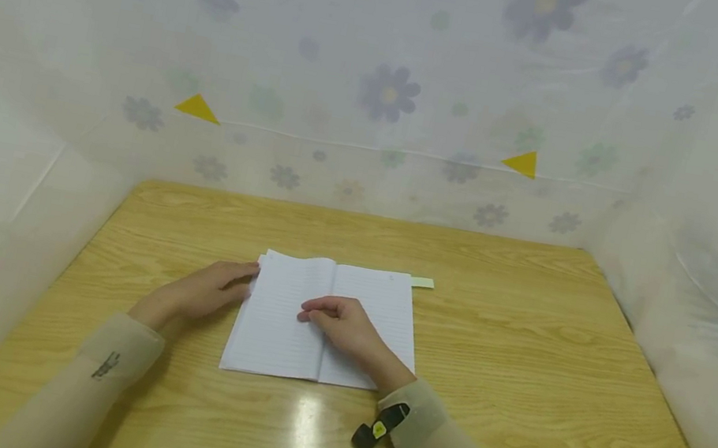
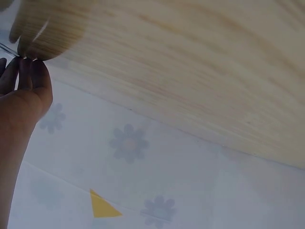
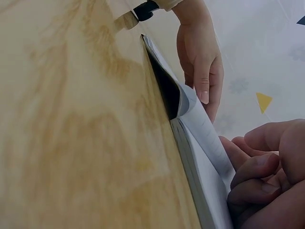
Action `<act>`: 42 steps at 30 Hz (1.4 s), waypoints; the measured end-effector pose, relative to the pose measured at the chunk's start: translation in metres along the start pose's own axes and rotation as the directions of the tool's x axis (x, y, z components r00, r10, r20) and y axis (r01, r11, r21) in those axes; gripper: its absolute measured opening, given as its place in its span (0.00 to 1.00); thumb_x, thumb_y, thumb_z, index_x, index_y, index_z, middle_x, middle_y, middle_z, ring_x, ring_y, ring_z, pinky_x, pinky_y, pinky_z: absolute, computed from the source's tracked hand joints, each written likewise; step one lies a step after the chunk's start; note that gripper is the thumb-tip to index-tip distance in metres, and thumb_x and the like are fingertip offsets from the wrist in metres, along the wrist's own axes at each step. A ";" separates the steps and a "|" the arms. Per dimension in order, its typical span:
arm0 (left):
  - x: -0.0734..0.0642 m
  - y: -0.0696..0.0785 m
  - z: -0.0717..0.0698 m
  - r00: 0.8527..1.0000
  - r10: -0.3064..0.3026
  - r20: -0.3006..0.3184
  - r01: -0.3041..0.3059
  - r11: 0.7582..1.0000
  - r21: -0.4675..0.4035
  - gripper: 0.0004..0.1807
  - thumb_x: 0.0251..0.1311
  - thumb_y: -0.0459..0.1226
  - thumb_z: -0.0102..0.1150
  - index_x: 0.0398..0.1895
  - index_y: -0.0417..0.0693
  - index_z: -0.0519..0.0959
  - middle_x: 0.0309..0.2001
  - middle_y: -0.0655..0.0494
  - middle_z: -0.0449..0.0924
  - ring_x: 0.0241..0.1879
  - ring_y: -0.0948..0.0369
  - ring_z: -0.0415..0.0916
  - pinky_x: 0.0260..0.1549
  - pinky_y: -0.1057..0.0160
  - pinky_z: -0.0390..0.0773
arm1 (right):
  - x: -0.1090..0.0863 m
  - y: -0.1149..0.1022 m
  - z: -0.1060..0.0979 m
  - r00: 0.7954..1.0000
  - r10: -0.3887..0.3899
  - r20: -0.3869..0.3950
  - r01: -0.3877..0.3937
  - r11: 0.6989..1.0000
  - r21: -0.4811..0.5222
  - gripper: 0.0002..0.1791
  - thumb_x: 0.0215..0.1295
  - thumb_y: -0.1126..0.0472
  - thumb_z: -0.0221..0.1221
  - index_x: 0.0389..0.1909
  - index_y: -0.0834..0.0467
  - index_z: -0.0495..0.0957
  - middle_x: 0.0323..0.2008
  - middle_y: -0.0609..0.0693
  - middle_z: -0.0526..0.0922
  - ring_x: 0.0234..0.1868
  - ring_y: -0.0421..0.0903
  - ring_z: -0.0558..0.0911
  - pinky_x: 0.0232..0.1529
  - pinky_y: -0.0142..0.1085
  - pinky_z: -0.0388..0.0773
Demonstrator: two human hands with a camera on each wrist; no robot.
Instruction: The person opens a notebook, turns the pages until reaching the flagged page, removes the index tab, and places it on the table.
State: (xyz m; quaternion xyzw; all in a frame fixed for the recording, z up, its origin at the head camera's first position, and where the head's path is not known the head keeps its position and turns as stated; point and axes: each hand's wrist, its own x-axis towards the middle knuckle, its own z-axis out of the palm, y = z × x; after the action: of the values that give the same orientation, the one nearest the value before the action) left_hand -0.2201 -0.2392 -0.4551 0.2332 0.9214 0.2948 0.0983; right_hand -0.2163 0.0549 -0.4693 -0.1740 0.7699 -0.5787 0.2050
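Note:
An open notebook (image 1: 277, 338) with white lined pages lies on the wooden table, its pages bulging near the fold. At its left edge is my left hand (image 1: 206, 292), fingers fairly straight, the fingertips touching the page edge. My right hand (image 1: 344, 325) lies over the middle of the notebook, fingertips by the fold on the left page. In the right wrist view the fingers of the right hand (image 3: 267, 176) are loosely bent against the raised page (image 3: 205, 136), with nothing seen between them. The left wrist view catches the left hand (image 2: 26, 90) at its border.
A pale green tab (image 1: 422, 282) sticks out at the notebook's top right. A black strap (image 1: 379, 428) hangs from the right cuff. Flower-patterned white sheeting (image 1: 399, 39) with yellow triangles (image 1: 198, 107) surrounds the wooden table (image 1: 524, 349) at the back and sides.

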 end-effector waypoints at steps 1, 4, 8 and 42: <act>0.000 0.000 0.000 1.000 -0.002 0.000 0.002 1.000 -0.010 0.28 0.74 0.35 0.48 0.72 0.30 0.59 0.71 0.36 0.60 0.71 0.42 0.55 0.68 0.42 0.56 | 0.000 -0.001 0.000 1.000 -0.001 0.006 0.001 1.000 -0.001 0.13 0.72 0.66 0.55 0.51 0.65 0.82 0.43 0.54 0.87 0.56 0.46 0.79 0.62 0.46 0.69; 0.000 0.000 0.000 1.000 -0.004 -0.004 0.004 1.000 -0.020 0.30 0.73 0.38 0.51 0.72 0.30 0.59 0.71 0.36 0.60 0.71 0.41 0.55 0.68 0.42 0.55 | -0.001 -0.004 -0.001 1.000 -0.008 0.021 0.008 1.000 0.001 0.13 0.72 0.67 0.54 0.52 0.67 0.81 0.44 0.57 0.87 0.57 0.49 0.79 0.63 0.49 0.68; 0.001 -0.001 0.001 1.000 -0.016 -0.008 0.016 1.000 -0.013 0.34 0.71 0.42 0.55 0.73 0.31 0.59 0.71 0.36 0.60 0.71 0.42 0.55 0.69 0.43 0.55 | -0.002 -0.002 -0.001 1.000 -0.012 0.023 0.012 1.000 0.007 0.13 0.73 0.64 0.56 0.52 0.64 0.82 0.44 0.53 0.87 0.57 0.46 0.79 0.64 0.47 0.68; -0.004 0.003 0.004 1.000 -0.011 0.014 0.009 0.990 0.138 0.47 0.57 0.53 0.69 0.74 0.42 0.62 0.74 0.39 0.55 0.71 0.38 0.53 0.67 0.37 0.53 | -0.002 -0.001 0.000 0.998 -0.044 0.054 0.046 0.998 -0.038 0.13 0.72 0.61 0.57 0.51 0.60 0.83 0.42 0.47 0.88 0.54 0.40 0.80 0.62 0.45 0.70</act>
State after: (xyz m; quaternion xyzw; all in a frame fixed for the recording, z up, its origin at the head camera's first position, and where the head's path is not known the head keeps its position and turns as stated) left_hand -0.2142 -0.2373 -0.4562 0.2372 0.9400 0.2282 0.0901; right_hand -0.2147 0.0559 -0.4685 -0.2105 0.7713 -0.5633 0.2086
